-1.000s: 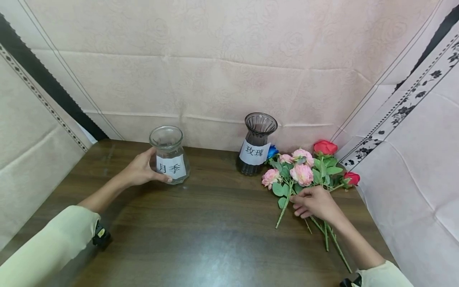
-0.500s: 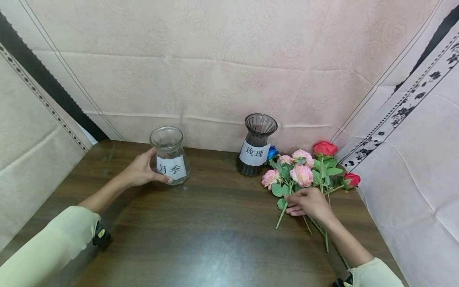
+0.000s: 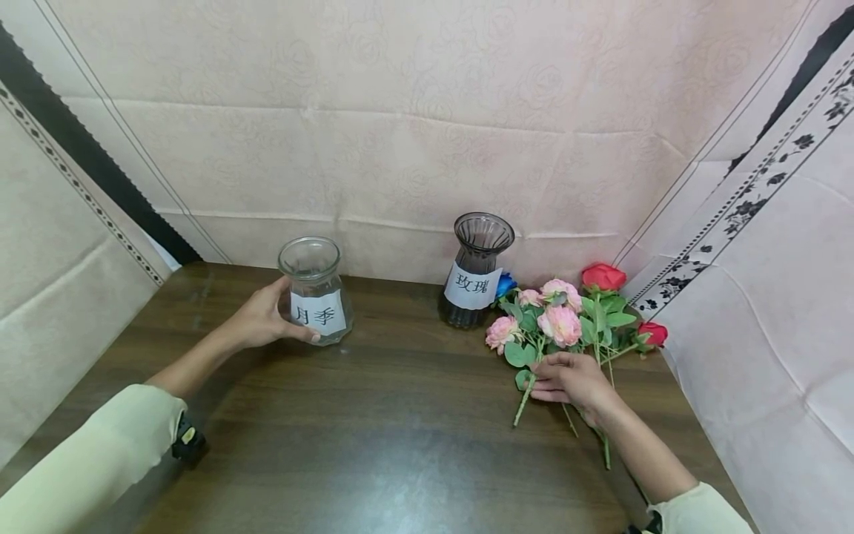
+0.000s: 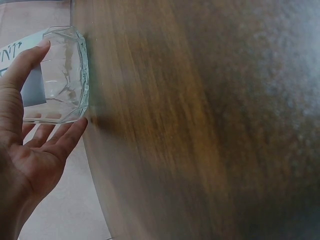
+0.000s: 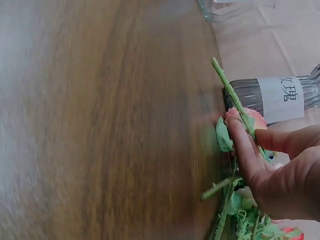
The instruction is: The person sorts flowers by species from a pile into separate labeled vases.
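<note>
My left hand holds a clear glass vase with a white paper label, standing on the table at the left. In the left wrist view the thumb lies across the label, and the other fingers are on the opposite side of the glass. My right hand pinches a green flower stem between thumb and fingers. That stem runs up into a bunch of pink flowers; which bloom it bears is hard to tell. The right wrist view shows the stem end sticking out past the fingertips.
A dark ribbed glass vase with a white label stands left of the flowers. A blue flower shows behind the bunch; red roses lie at its right. Pale cloth hangs behind the brown wooden table.
My right hand has shifted slightly left onto the stem, and its fingers have closed on it. The left hand and clear vase have stayed put.
</note>
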Tool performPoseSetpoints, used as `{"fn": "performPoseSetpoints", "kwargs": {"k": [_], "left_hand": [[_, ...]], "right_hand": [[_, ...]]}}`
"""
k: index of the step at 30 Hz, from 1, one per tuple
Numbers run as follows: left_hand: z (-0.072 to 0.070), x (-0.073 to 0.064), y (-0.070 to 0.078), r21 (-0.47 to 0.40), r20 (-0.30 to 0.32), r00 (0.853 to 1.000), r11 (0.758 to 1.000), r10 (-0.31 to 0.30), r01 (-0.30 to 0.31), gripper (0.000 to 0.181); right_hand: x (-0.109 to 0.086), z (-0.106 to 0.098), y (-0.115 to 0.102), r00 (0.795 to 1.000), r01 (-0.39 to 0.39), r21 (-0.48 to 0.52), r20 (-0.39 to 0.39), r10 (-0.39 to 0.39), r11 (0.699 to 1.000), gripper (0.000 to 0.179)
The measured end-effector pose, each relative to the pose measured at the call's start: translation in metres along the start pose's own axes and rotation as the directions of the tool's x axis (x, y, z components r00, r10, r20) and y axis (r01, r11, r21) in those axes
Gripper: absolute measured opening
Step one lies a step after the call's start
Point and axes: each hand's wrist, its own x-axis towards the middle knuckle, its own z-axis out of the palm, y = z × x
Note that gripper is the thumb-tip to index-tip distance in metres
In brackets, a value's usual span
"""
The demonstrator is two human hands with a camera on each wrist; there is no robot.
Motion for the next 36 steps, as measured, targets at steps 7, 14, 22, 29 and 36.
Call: {"fn": "performPoseSetpoints", "kwargs": {"k": [7, 14, 22, 29, 36], "left_hand": [[0.001, 0.0, 0.0, -0.01, 0.002, 1.0, 1.0, 0.002, -0.002, 0.11], [0.002, 0.001, 0.0, -0.019, 0.002, 1.0, 1.0, 0.003, -0.003, 0.109], [0.001, 0.0, -0.001, -0.019, -0.002, 1.0, 1.0, 0.0, 0.0, 0.108], [0.0, 0.0, -0.001, -0.021, -0.004, 1.0, 1.0, 0.008, -0.009, 0.109], [0.001, 0.001, -0.004, -0.012, -0.004, 1.0, 1.0, 0.012, -0.012, 0.109]], "right_hand": [[0.003, -0.002, 0.001, 0.997, -0.013, 0.213, 0.083, -0.005, 0.977, 0.033], [0.006, -0.002, 0.003, 0.996, -0.005, 0.265, 0.084, -0.018, 0.964, 0.039], [0.006, -0.001, 0.002, 0.998, 0.019, 0.274, 0.051, -0.034, 0.961, 0.024], [0.004, 0.0, -0.007, 0.997, 0.056, 0.289, 0.025, -0.066, 0.956, 0.017], [0.006, -0.001, -0.012, 0.993, 0.107, 0.369, -0.002, -0.114, 0.923, 0.019]]}}
